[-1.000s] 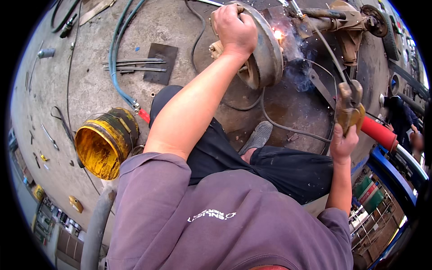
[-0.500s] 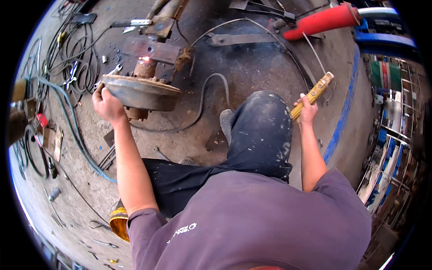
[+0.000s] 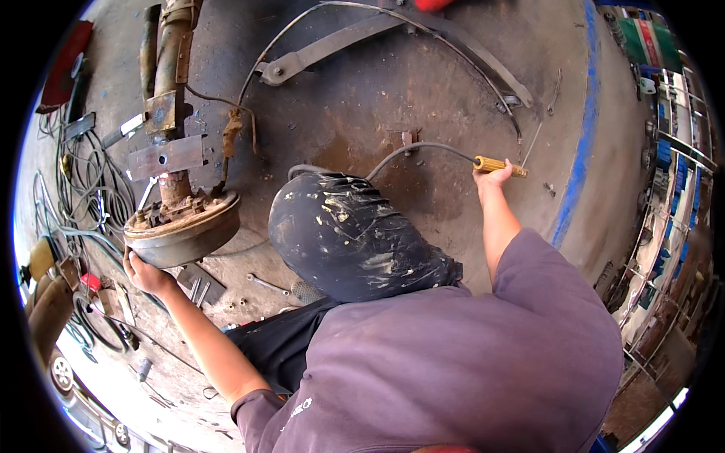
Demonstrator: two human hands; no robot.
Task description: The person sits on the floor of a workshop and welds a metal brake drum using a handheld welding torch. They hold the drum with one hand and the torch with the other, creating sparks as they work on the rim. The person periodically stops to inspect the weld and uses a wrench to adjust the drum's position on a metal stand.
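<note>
1. The right hand (image 3: 496,177) grasps a yellow electrode holder (image 3: 488,163), out front-right; its long axis lies nearly crosswise, cable (image 3: 423,145) leftward, thin rod (image 3: 533,141) slanting forward-right.
2. The left hand (image 3: 149,278) touches the drum (image 3: 185,245), front-left; fingertips partly hidden, so I cannot tell whether it grips.
3. The axle (image 3: 171,57) points forward, cut off above.

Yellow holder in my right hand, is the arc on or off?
Off: no glow shows at the thin rod, and the right hand holds the yellow holder apart from the rusty axle.
</note>
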